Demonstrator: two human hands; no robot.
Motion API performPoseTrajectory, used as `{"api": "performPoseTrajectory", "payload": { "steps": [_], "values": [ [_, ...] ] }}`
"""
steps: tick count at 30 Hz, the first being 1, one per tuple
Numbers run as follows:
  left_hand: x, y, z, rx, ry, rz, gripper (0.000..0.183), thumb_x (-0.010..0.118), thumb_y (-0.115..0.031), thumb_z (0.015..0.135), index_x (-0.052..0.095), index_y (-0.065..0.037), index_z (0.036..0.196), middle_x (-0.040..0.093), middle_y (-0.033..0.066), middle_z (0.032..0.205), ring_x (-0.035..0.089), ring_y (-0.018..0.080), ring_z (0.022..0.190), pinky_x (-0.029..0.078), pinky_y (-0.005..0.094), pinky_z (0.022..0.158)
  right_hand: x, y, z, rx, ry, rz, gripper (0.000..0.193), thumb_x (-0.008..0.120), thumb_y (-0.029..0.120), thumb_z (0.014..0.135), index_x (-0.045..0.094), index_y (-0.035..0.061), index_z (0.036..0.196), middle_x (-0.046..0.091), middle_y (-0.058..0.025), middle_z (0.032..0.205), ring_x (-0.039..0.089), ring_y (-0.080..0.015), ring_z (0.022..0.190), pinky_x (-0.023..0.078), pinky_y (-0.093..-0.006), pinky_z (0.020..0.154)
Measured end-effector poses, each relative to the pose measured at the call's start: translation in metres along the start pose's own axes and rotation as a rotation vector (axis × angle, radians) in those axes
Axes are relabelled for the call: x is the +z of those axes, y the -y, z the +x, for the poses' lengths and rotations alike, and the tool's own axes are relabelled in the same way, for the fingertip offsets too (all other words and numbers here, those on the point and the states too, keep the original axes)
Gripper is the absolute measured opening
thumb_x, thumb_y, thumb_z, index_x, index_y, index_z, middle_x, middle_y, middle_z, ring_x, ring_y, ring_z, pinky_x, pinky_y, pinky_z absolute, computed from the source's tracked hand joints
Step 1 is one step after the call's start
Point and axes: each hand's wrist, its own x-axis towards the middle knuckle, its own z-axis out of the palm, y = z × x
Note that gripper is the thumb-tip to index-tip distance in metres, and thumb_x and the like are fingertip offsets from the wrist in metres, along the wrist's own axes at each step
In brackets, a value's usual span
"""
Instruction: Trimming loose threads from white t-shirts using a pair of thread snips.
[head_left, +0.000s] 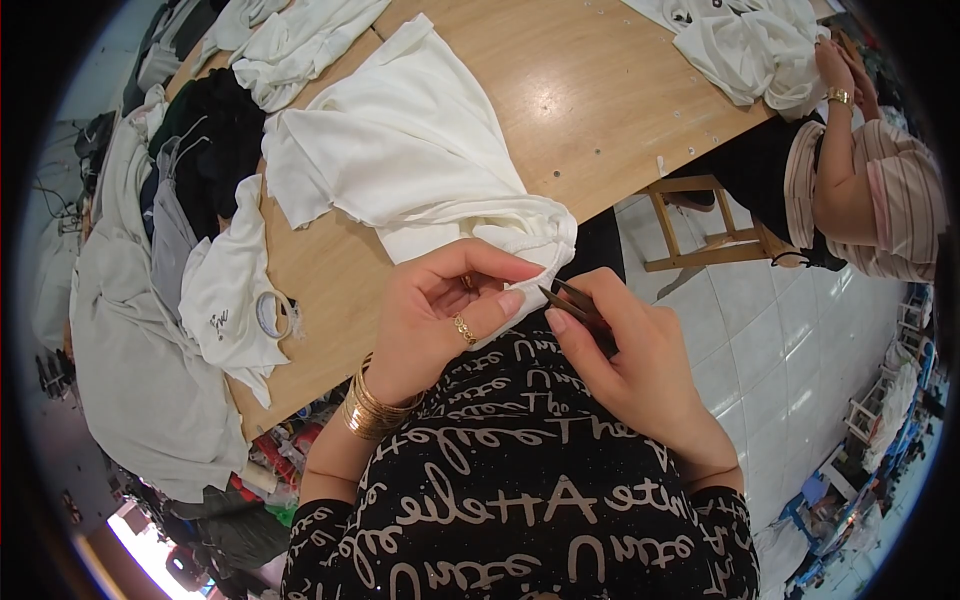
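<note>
On my left, grey cloth (150, 340) hangs in long, soft folds over the edge of the wooden table (560, 90), with a smaller white piece (225, 265) bearing a dark print beside it and a flat ring of tape (268, 315) at that piece's edge. Next comes the white garment (400, 130), spread on the smooth, pale-brown top: plain, matte and supple, broad at its far end, creased across the middle and gathered into a thick, rolled edge that overhangs the table's near side in front of me. My left hand (445, 310) pinches that edge between thumb and forefinger. Just beside it, apart from it, my right hand (635, 345) is closed around a slim dark tool (590, 318) with two narrow points, slightly parted; whether they touch the fabric I can't quite make out. Further right stand a square-legged wooden stool (740, 240) on glossy pale tiles (720, 345) and, above, a co-worker in striped sleeves (900, 200), hands at a crumpled white heap (755, 55).
</note>
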Motion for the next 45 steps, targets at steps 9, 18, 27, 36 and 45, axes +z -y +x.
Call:
{"api": "performPoseTrajectory", "payload": {
  "steps": [9, 18, 27, 36, 45],
  "values": [
    [0.0070, -0.0053, 0.0030, -0.146, -0.026, 0.010, 0.015, 0.060, -0.001, 0.077, 0.059, 0.002, 0.091, 0.059, 0.0029, 0.086, 0.053, 0.0077, 0.078, 0.042, 0.0207, 0.074, -0.0010, 0.0021, 0.0007, 0.087, 0.042, 0.024, 0.016, 0.058, 0.013, 0.081, 0.048, 0.0041, 0.091, 0.058, -0.0113, 0.066, 0.057, -0.0280, 0.050, 0.042, -0.0333, 0.044],
    [0.0033, -0.0015, 0.0028, -0.096, -0.051, 0.020, 0.014, 0.058, -0.002, 0.081, 0.060, 0.002, 0.094, 0.060, 0.0027, 0.088, 0.054, 0.0059, 0.080, 0.043, 0.0191, 0.073, -0.0013, -0.0001, -0.0013, 0.034, 0.042, -0.035, 0.017, 0.057, 0.014, 0.081, 0.047, 0.0038, 0.091, 0.059, -0.0106, 0.067, 0.056, -0.0294, 0.051, 0.042, -0.0353, 0.044],
    [0.0023, -0.0013, 0.0028, -0.090, -0.058, 0.032, 0.014, 0.059, -0.002, 0.081, 0.060, 0.001, 0.094, 0.060, 0.0015, 0.087, 0.053, 0.0050, 0.079, 0.043, 0.0188, 0.072, -0.0022, -0.0004, -0.0011, 0.023, 0.051, -0.070, 0.016, 0.057, 0.014, 0.082, 0.046, 0.0037, 0.089, 0.059, -0.0107, 0.067, 0.056, -0.0296, 0.052, 0.042, -0.0358, 0.044],
    [0.0031, -0.0014, 0.0033, -0.083, -0.050, 0.020, 0.014, 0.059, -0.002, 0.081, 0.060, 0.001, 0.095, 0.060, 0.0020, 0.087, 0.053, 0.0054, 0.079, 0.043, 0.0188, 0.072, -0.0014, 0.0022, -0.0007, 0.082, 0.058, -0.024, 0.015, 0.058, 0.010, 0.082, 0.050, 0.0020, 0.092, 0.055, -0.0078, 0.064, 0.053, -0.0167, 0.050, 0.041, -0.0254, 0.049],
    [0.0065, -0.0047, 0.0032, -0.136, -0.028, 0.006, 0.014, 0.059, -0.002, 0.078, 0.059, 0.002, 0.091, 0.060, 0.0041, 0.089, 0.055, 0.0096, 0.081, 0.042, 0.0225, 0.077, 0.0026, -0.0034, -0.0005, 0.039, 0.046, -0.008, 0.015, 0.057, 0.014, 0.082, 0.048, 0.0039, 0.090, 0.057, -0.0111, 0.064, 0.055, -0.0294, 0.051, 0.042, -0.0342, 0.043]
  ]
}}
